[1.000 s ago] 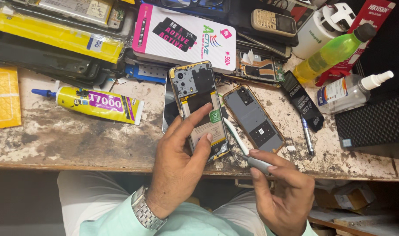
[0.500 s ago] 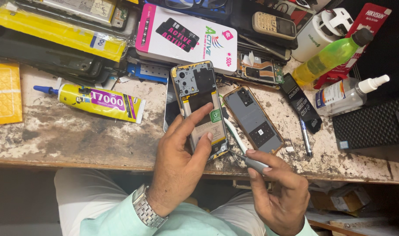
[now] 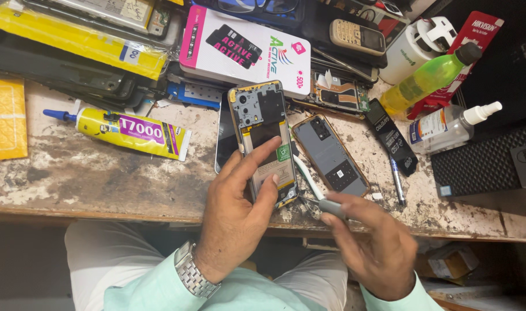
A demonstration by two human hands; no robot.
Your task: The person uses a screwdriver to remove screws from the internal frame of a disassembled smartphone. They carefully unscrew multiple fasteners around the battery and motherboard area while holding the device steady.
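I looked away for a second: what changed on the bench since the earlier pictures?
Hardly anything. The left hand still pins the opened phone to the bench, and the right hand still holds the slim tool beside it. Glue tube and bottles unmoved.

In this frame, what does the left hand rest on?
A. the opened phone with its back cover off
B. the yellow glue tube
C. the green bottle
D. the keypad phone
A: the left hand lies with its fingers on the opened phone, whose inner parts are exposed; the right hand holds a thin tool beside it.
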